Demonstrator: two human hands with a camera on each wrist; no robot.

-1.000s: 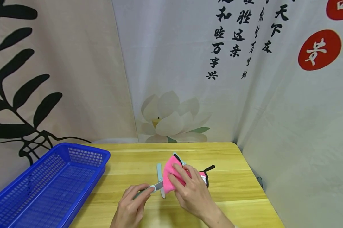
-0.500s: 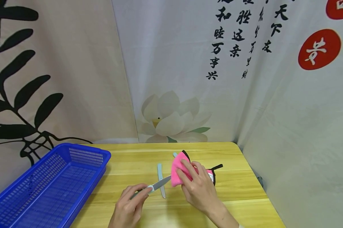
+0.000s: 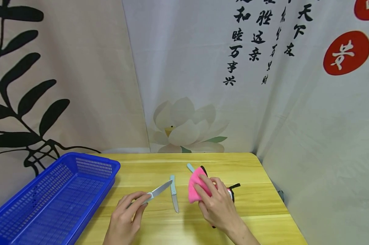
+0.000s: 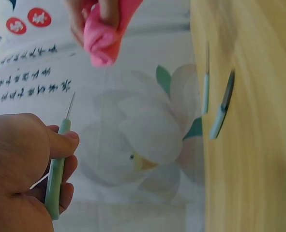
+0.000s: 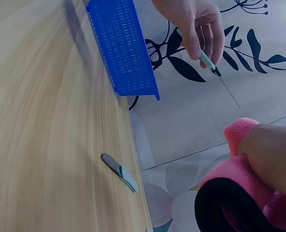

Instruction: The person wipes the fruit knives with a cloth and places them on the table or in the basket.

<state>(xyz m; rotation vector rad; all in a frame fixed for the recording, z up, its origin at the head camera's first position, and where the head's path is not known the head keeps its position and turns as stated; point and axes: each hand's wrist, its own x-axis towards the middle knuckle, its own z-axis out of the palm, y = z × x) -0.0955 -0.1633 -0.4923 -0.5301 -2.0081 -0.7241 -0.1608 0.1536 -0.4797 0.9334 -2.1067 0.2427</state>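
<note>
My left hand [image 3: 124, 214] grips a small knife [image 3: 161, 189] by its pale green handle, with the blade angled up and to the right. A bunched pink cloth [image 3: 197, 187] with black edging is held in my right hand [image 3: 219, 204], above the table. A gap separates blade and cloth. Between the hands a second knife [image 3: 173, 194] lies on the wood, blade toward me. Behind the cloth shows the handle of a third knife [image 3: 190, 167], the rest hidden in the head view. In the left wrist view both lying knives appear, one [image 4: 222, 106] nearer.
At the left stands a blue plastic basket [image 3: 114, 166] with mesh sides. The wooden table [image 3: 141, 166] ends at a printed curtain [image 3: 184, 68] at the back, and another stretch of curtain hangs along the right.
The knife blade, at first against the cloth, has come away from it as my left hand moved left. My right hand has carried the cloth to the right, uncovering more of the middle knife.
</note>
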